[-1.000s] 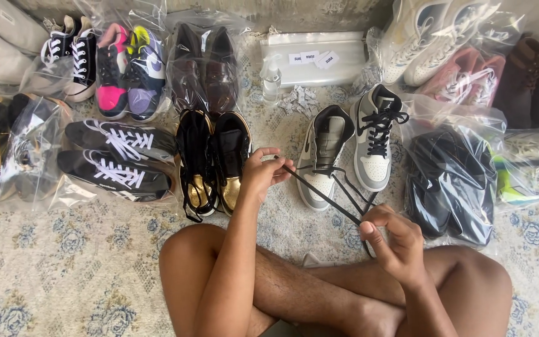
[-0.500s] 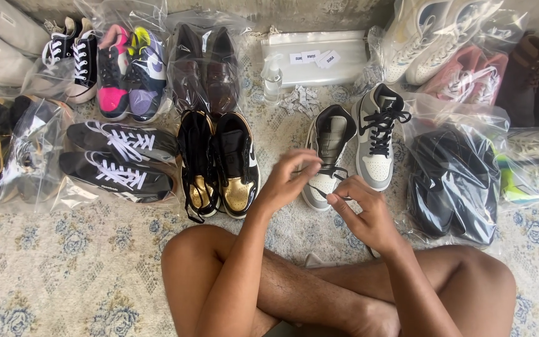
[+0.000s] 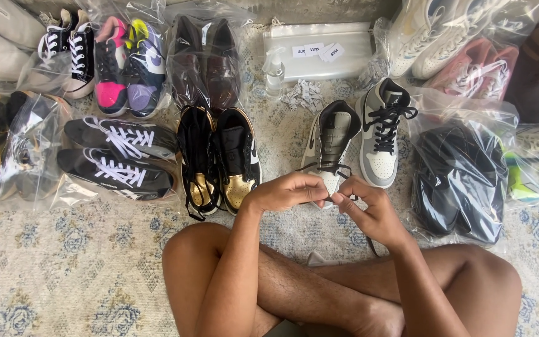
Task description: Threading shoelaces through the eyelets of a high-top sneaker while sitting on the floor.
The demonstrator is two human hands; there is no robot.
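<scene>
My left hand (image 3: 287, 191) and my right hand (image 3: 367, 209) meet over the toe of a grey and white high-top sneaker (image 3: 330, 142) on the carpet. Both pinch its black lace (image 3: 325, 168), which runs across the lower eyelets. The upper part of this shoe is unlaced, with the tongue showing. Its mate (image 3: 382, 132), fully laced in black, stands just to the right. My crossed bare legs (image 3: 294, 287) sit below the hands.
A black and gold pair (image 3: 218, 159) lies left of the hands. Several pairs in clear plastic bags ring the carpet: black with white laces (image 3: 116, 156), pink and purple (image 3: 126, 65), brown (image 3: 204, 62), black (image 3: 456, 181). A small spray bottle (image 3: 274, 70) and a stack of clear bags (image 3: 319, 53) lie at the back.
A second ago my hands held the lace stretched out, wide apart. They have come together at the toe of the grey sneaker, still gripping the lace.
</scene>
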